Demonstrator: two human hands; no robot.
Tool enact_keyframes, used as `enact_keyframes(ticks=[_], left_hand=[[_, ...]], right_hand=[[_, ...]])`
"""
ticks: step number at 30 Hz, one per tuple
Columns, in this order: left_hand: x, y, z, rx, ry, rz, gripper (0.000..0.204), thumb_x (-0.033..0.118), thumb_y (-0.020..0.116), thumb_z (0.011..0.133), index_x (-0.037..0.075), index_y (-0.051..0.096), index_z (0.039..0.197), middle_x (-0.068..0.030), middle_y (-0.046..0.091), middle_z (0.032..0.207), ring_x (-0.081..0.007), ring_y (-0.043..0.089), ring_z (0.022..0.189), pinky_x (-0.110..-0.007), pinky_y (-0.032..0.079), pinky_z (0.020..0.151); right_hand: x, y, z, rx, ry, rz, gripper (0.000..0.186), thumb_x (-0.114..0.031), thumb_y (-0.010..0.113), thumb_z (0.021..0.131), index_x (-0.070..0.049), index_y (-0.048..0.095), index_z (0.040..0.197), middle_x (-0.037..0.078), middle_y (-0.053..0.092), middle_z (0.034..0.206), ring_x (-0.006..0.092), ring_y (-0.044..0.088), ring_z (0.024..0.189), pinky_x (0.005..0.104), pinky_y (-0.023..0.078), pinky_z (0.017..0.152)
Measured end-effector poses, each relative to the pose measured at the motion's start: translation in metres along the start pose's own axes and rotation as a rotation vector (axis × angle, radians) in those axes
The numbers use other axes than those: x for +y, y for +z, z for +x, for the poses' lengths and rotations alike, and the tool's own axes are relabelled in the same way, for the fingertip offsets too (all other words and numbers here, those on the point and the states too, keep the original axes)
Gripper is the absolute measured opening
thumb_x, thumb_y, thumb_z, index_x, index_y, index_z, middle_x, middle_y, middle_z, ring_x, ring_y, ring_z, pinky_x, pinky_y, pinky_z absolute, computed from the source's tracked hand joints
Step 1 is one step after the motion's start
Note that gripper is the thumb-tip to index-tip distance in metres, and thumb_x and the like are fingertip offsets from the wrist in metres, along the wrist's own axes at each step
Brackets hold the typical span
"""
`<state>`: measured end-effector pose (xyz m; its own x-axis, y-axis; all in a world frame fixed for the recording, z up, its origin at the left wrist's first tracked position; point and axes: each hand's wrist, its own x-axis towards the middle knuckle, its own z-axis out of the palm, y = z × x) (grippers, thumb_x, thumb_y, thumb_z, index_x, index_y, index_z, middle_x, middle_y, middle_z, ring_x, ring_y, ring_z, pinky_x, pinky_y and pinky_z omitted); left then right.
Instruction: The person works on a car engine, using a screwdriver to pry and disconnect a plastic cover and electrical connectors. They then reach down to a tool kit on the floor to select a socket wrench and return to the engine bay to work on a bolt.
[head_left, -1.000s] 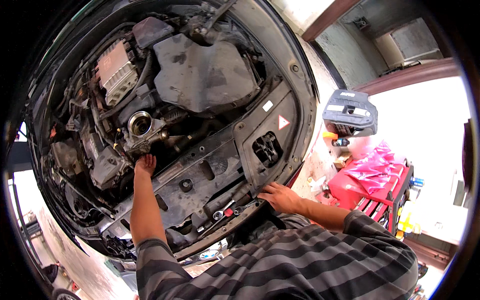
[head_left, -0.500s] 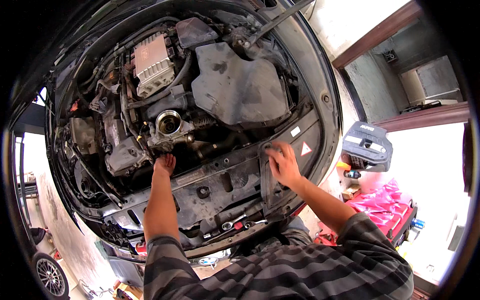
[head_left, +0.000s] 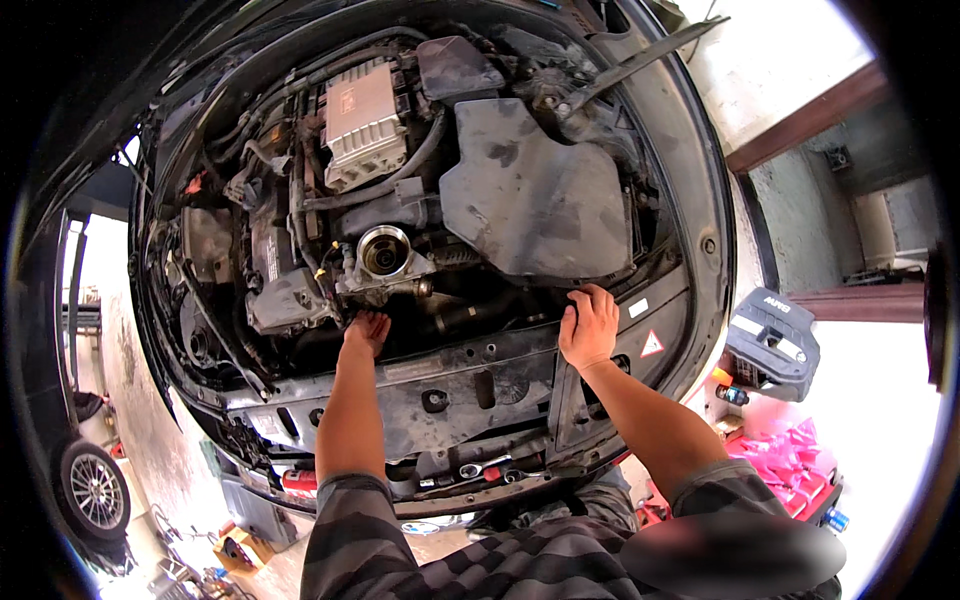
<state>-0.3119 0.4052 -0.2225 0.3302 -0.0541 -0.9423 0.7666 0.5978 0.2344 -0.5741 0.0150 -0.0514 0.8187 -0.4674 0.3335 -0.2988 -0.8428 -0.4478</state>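
In the open engine bay, the left hand (head_left: 366, 330) reaches down with fingers loosely spread, its tips in the dark gap just below the round metal filter housing (head_left: 384, 250), which lies at twelve o'clock from that hand and just beside it. The right hand (head_left: 588, 325) rests open and flat, holding nothing, on the lower edge of the large grey plastic engine cover (head_left: 530, 195), which spreads away toward eleven o'clock from it. The housing sits at about ten o'clock from the right hand, well apart. On the front crossmember (head_left: 470, 385), at six o'clock between both forearms, lies a ratchet wrench (head_left: 480, 467).
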Motion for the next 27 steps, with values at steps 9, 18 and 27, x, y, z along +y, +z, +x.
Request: enact_keyframes(ticks=[9, 18, 27], left_hand=[[-0.026, 0.021, -0.022, 0.075, 0.125, 0.032, 0.031, 0.024, 0.047, 0.103, 0.005, 0.055, 0.126, -0.0125, 0.063, 0.110, -0.0292, 0.061, 0.101, -0.045, 0.057, 0.091], [-0.048, 0.064, -0.068, 0.202, 0.143, 0.023, 0.020, 0.021, 0.054, 0.099, 0.004, 0.060, 0.105, -0.0116, 0.064, 0.092, -0.0264, 0.063, 0.078, -0.041, 0.063, 0.071], [-0.045, 0.050, -0.043, 0.154, 0.178, 0.086, 0.024, 0.017, 0.051, 0.099, 0.004, 0.058, 0.119, -0.0109, 0.065, 0.101, -0.0245, 0.063, 0.082, -0.045, 0.061, 0.076]], right_hand=[[0.004, 0.002, 0.000, -0.028, -0.046, -0.055, 0.023, -0.021, 0.049, 0.090, -0.007, 0.059, 0.105, 0.014, 0.056, 0.112, 0.0353, 0.051, 0.104, 0.0468, 0.038, 0.090], [0.017, 0.009, -0.009, -0.035, -0.090, -0.159, 0.026, -0.025, 0.042, 0.095, -0.009, 0.059, 0.106, 0.015, 0.056, 0.112, 0.0356, 0.051, 0.103, 0.0476, 0.038, 0.088], [0.011, 0.013, -0.008, -0.026, -0.114, -0.152, 0.031, -0.029, 0.039, 0.097, -0.009, 0.061, 0.104, 0.015, 0.057, 0.113, 0.0350, 0.052, 0.100, 0.0472, 0.038, 0.087]])
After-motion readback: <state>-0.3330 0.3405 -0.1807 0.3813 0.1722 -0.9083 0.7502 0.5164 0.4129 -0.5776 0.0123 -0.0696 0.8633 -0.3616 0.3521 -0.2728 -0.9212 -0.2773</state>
